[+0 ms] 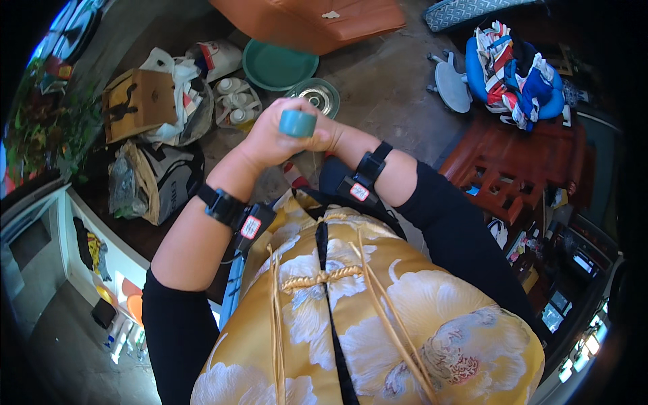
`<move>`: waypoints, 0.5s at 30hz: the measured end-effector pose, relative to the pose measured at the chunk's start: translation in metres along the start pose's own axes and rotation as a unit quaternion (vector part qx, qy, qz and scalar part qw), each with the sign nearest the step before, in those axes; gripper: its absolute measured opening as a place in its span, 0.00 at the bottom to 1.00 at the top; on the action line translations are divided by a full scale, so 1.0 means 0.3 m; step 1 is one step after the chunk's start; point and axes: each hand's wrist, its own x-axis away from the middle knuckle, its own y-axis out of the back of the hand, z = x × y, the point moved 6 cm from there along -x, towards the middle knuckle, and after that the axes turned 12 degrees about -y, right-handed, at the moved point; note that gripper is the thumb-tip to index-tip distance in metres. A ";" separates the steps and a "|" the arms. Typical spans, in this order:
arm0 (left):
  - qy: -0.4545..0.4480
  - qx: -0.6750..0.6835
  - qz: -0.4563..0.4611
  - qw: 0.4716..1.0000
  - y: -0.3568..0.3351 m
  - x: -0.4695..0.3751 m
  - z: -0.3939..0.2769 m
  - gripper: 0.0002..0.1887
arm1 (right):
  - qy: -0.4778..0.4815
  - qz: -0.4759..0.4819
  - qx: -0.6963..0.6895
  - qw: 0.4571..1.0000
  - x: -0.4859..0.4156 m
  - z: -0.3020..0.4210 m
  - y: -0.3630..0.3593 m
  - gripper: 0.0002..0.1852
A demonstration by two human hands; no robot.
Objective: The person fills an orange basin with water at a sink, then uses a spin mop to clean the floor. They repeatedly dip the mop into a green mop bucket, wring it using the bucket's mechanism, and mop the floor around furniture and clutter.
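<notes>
Both hands meet above the floor at the upper middle of the view. Between them is a teal cylindrical object [297,123], its rounded end facing up toward me. My left hand [269,127] wraps around its left side, and my right hand [325,132] closes in from the right, thumb beside it. The fingers overlap, so the lower part of the object is hidden. Just beyond the hands, a shiny metal piece [315,96] with concentric rings sits in a small green basin [333,96]. A larger green plastic basin [281,66] stands behind that.
A basket of white bottles [237,98], a cardboard box [152,98] and a grey bag [174,177] lie to the left. An orange-brown seat [309,20] is ahead. On the right are a blue chair [476,71] heaped with clothes, a grey wheeled stool [450,83] and red-brown wooden furniture [531,147].
</notes>
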 end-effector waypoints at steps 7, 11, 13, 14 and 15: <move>-0.023 -0.081 0.032 0.996 0.009 -0.026 0.104 0.17 | 0.068 0.036 -0.062 0.995 -0.047 -0.076 0.011 0.16; 0.002 -0.072 0.021 0.997 -0.007 -0.052 0.192 0.17 | -0.022 0.038 -0.053 0.998 -0.081 -0.209 0.030 0.19; 0.024 -0.067 0.030 0.997 -0.030 -0.058 0.238 0.17 | 0.018 0.015 -0.008 1.000 -0.073 -0.252 0.052 0.16; 0.031 -0.068 0.035 0.997 -0.043 -0.060 0.260 0.17 | 0.023 0.010 0.031 0.999 -0.068 -0.278 0.056 0.16; 0.038 -0.069 0.039 0.996 -0.054 -0.062 0.281 0.17 | 0.016 0.008 0.073 0.997 -0.066 -0.308 0.057 0.15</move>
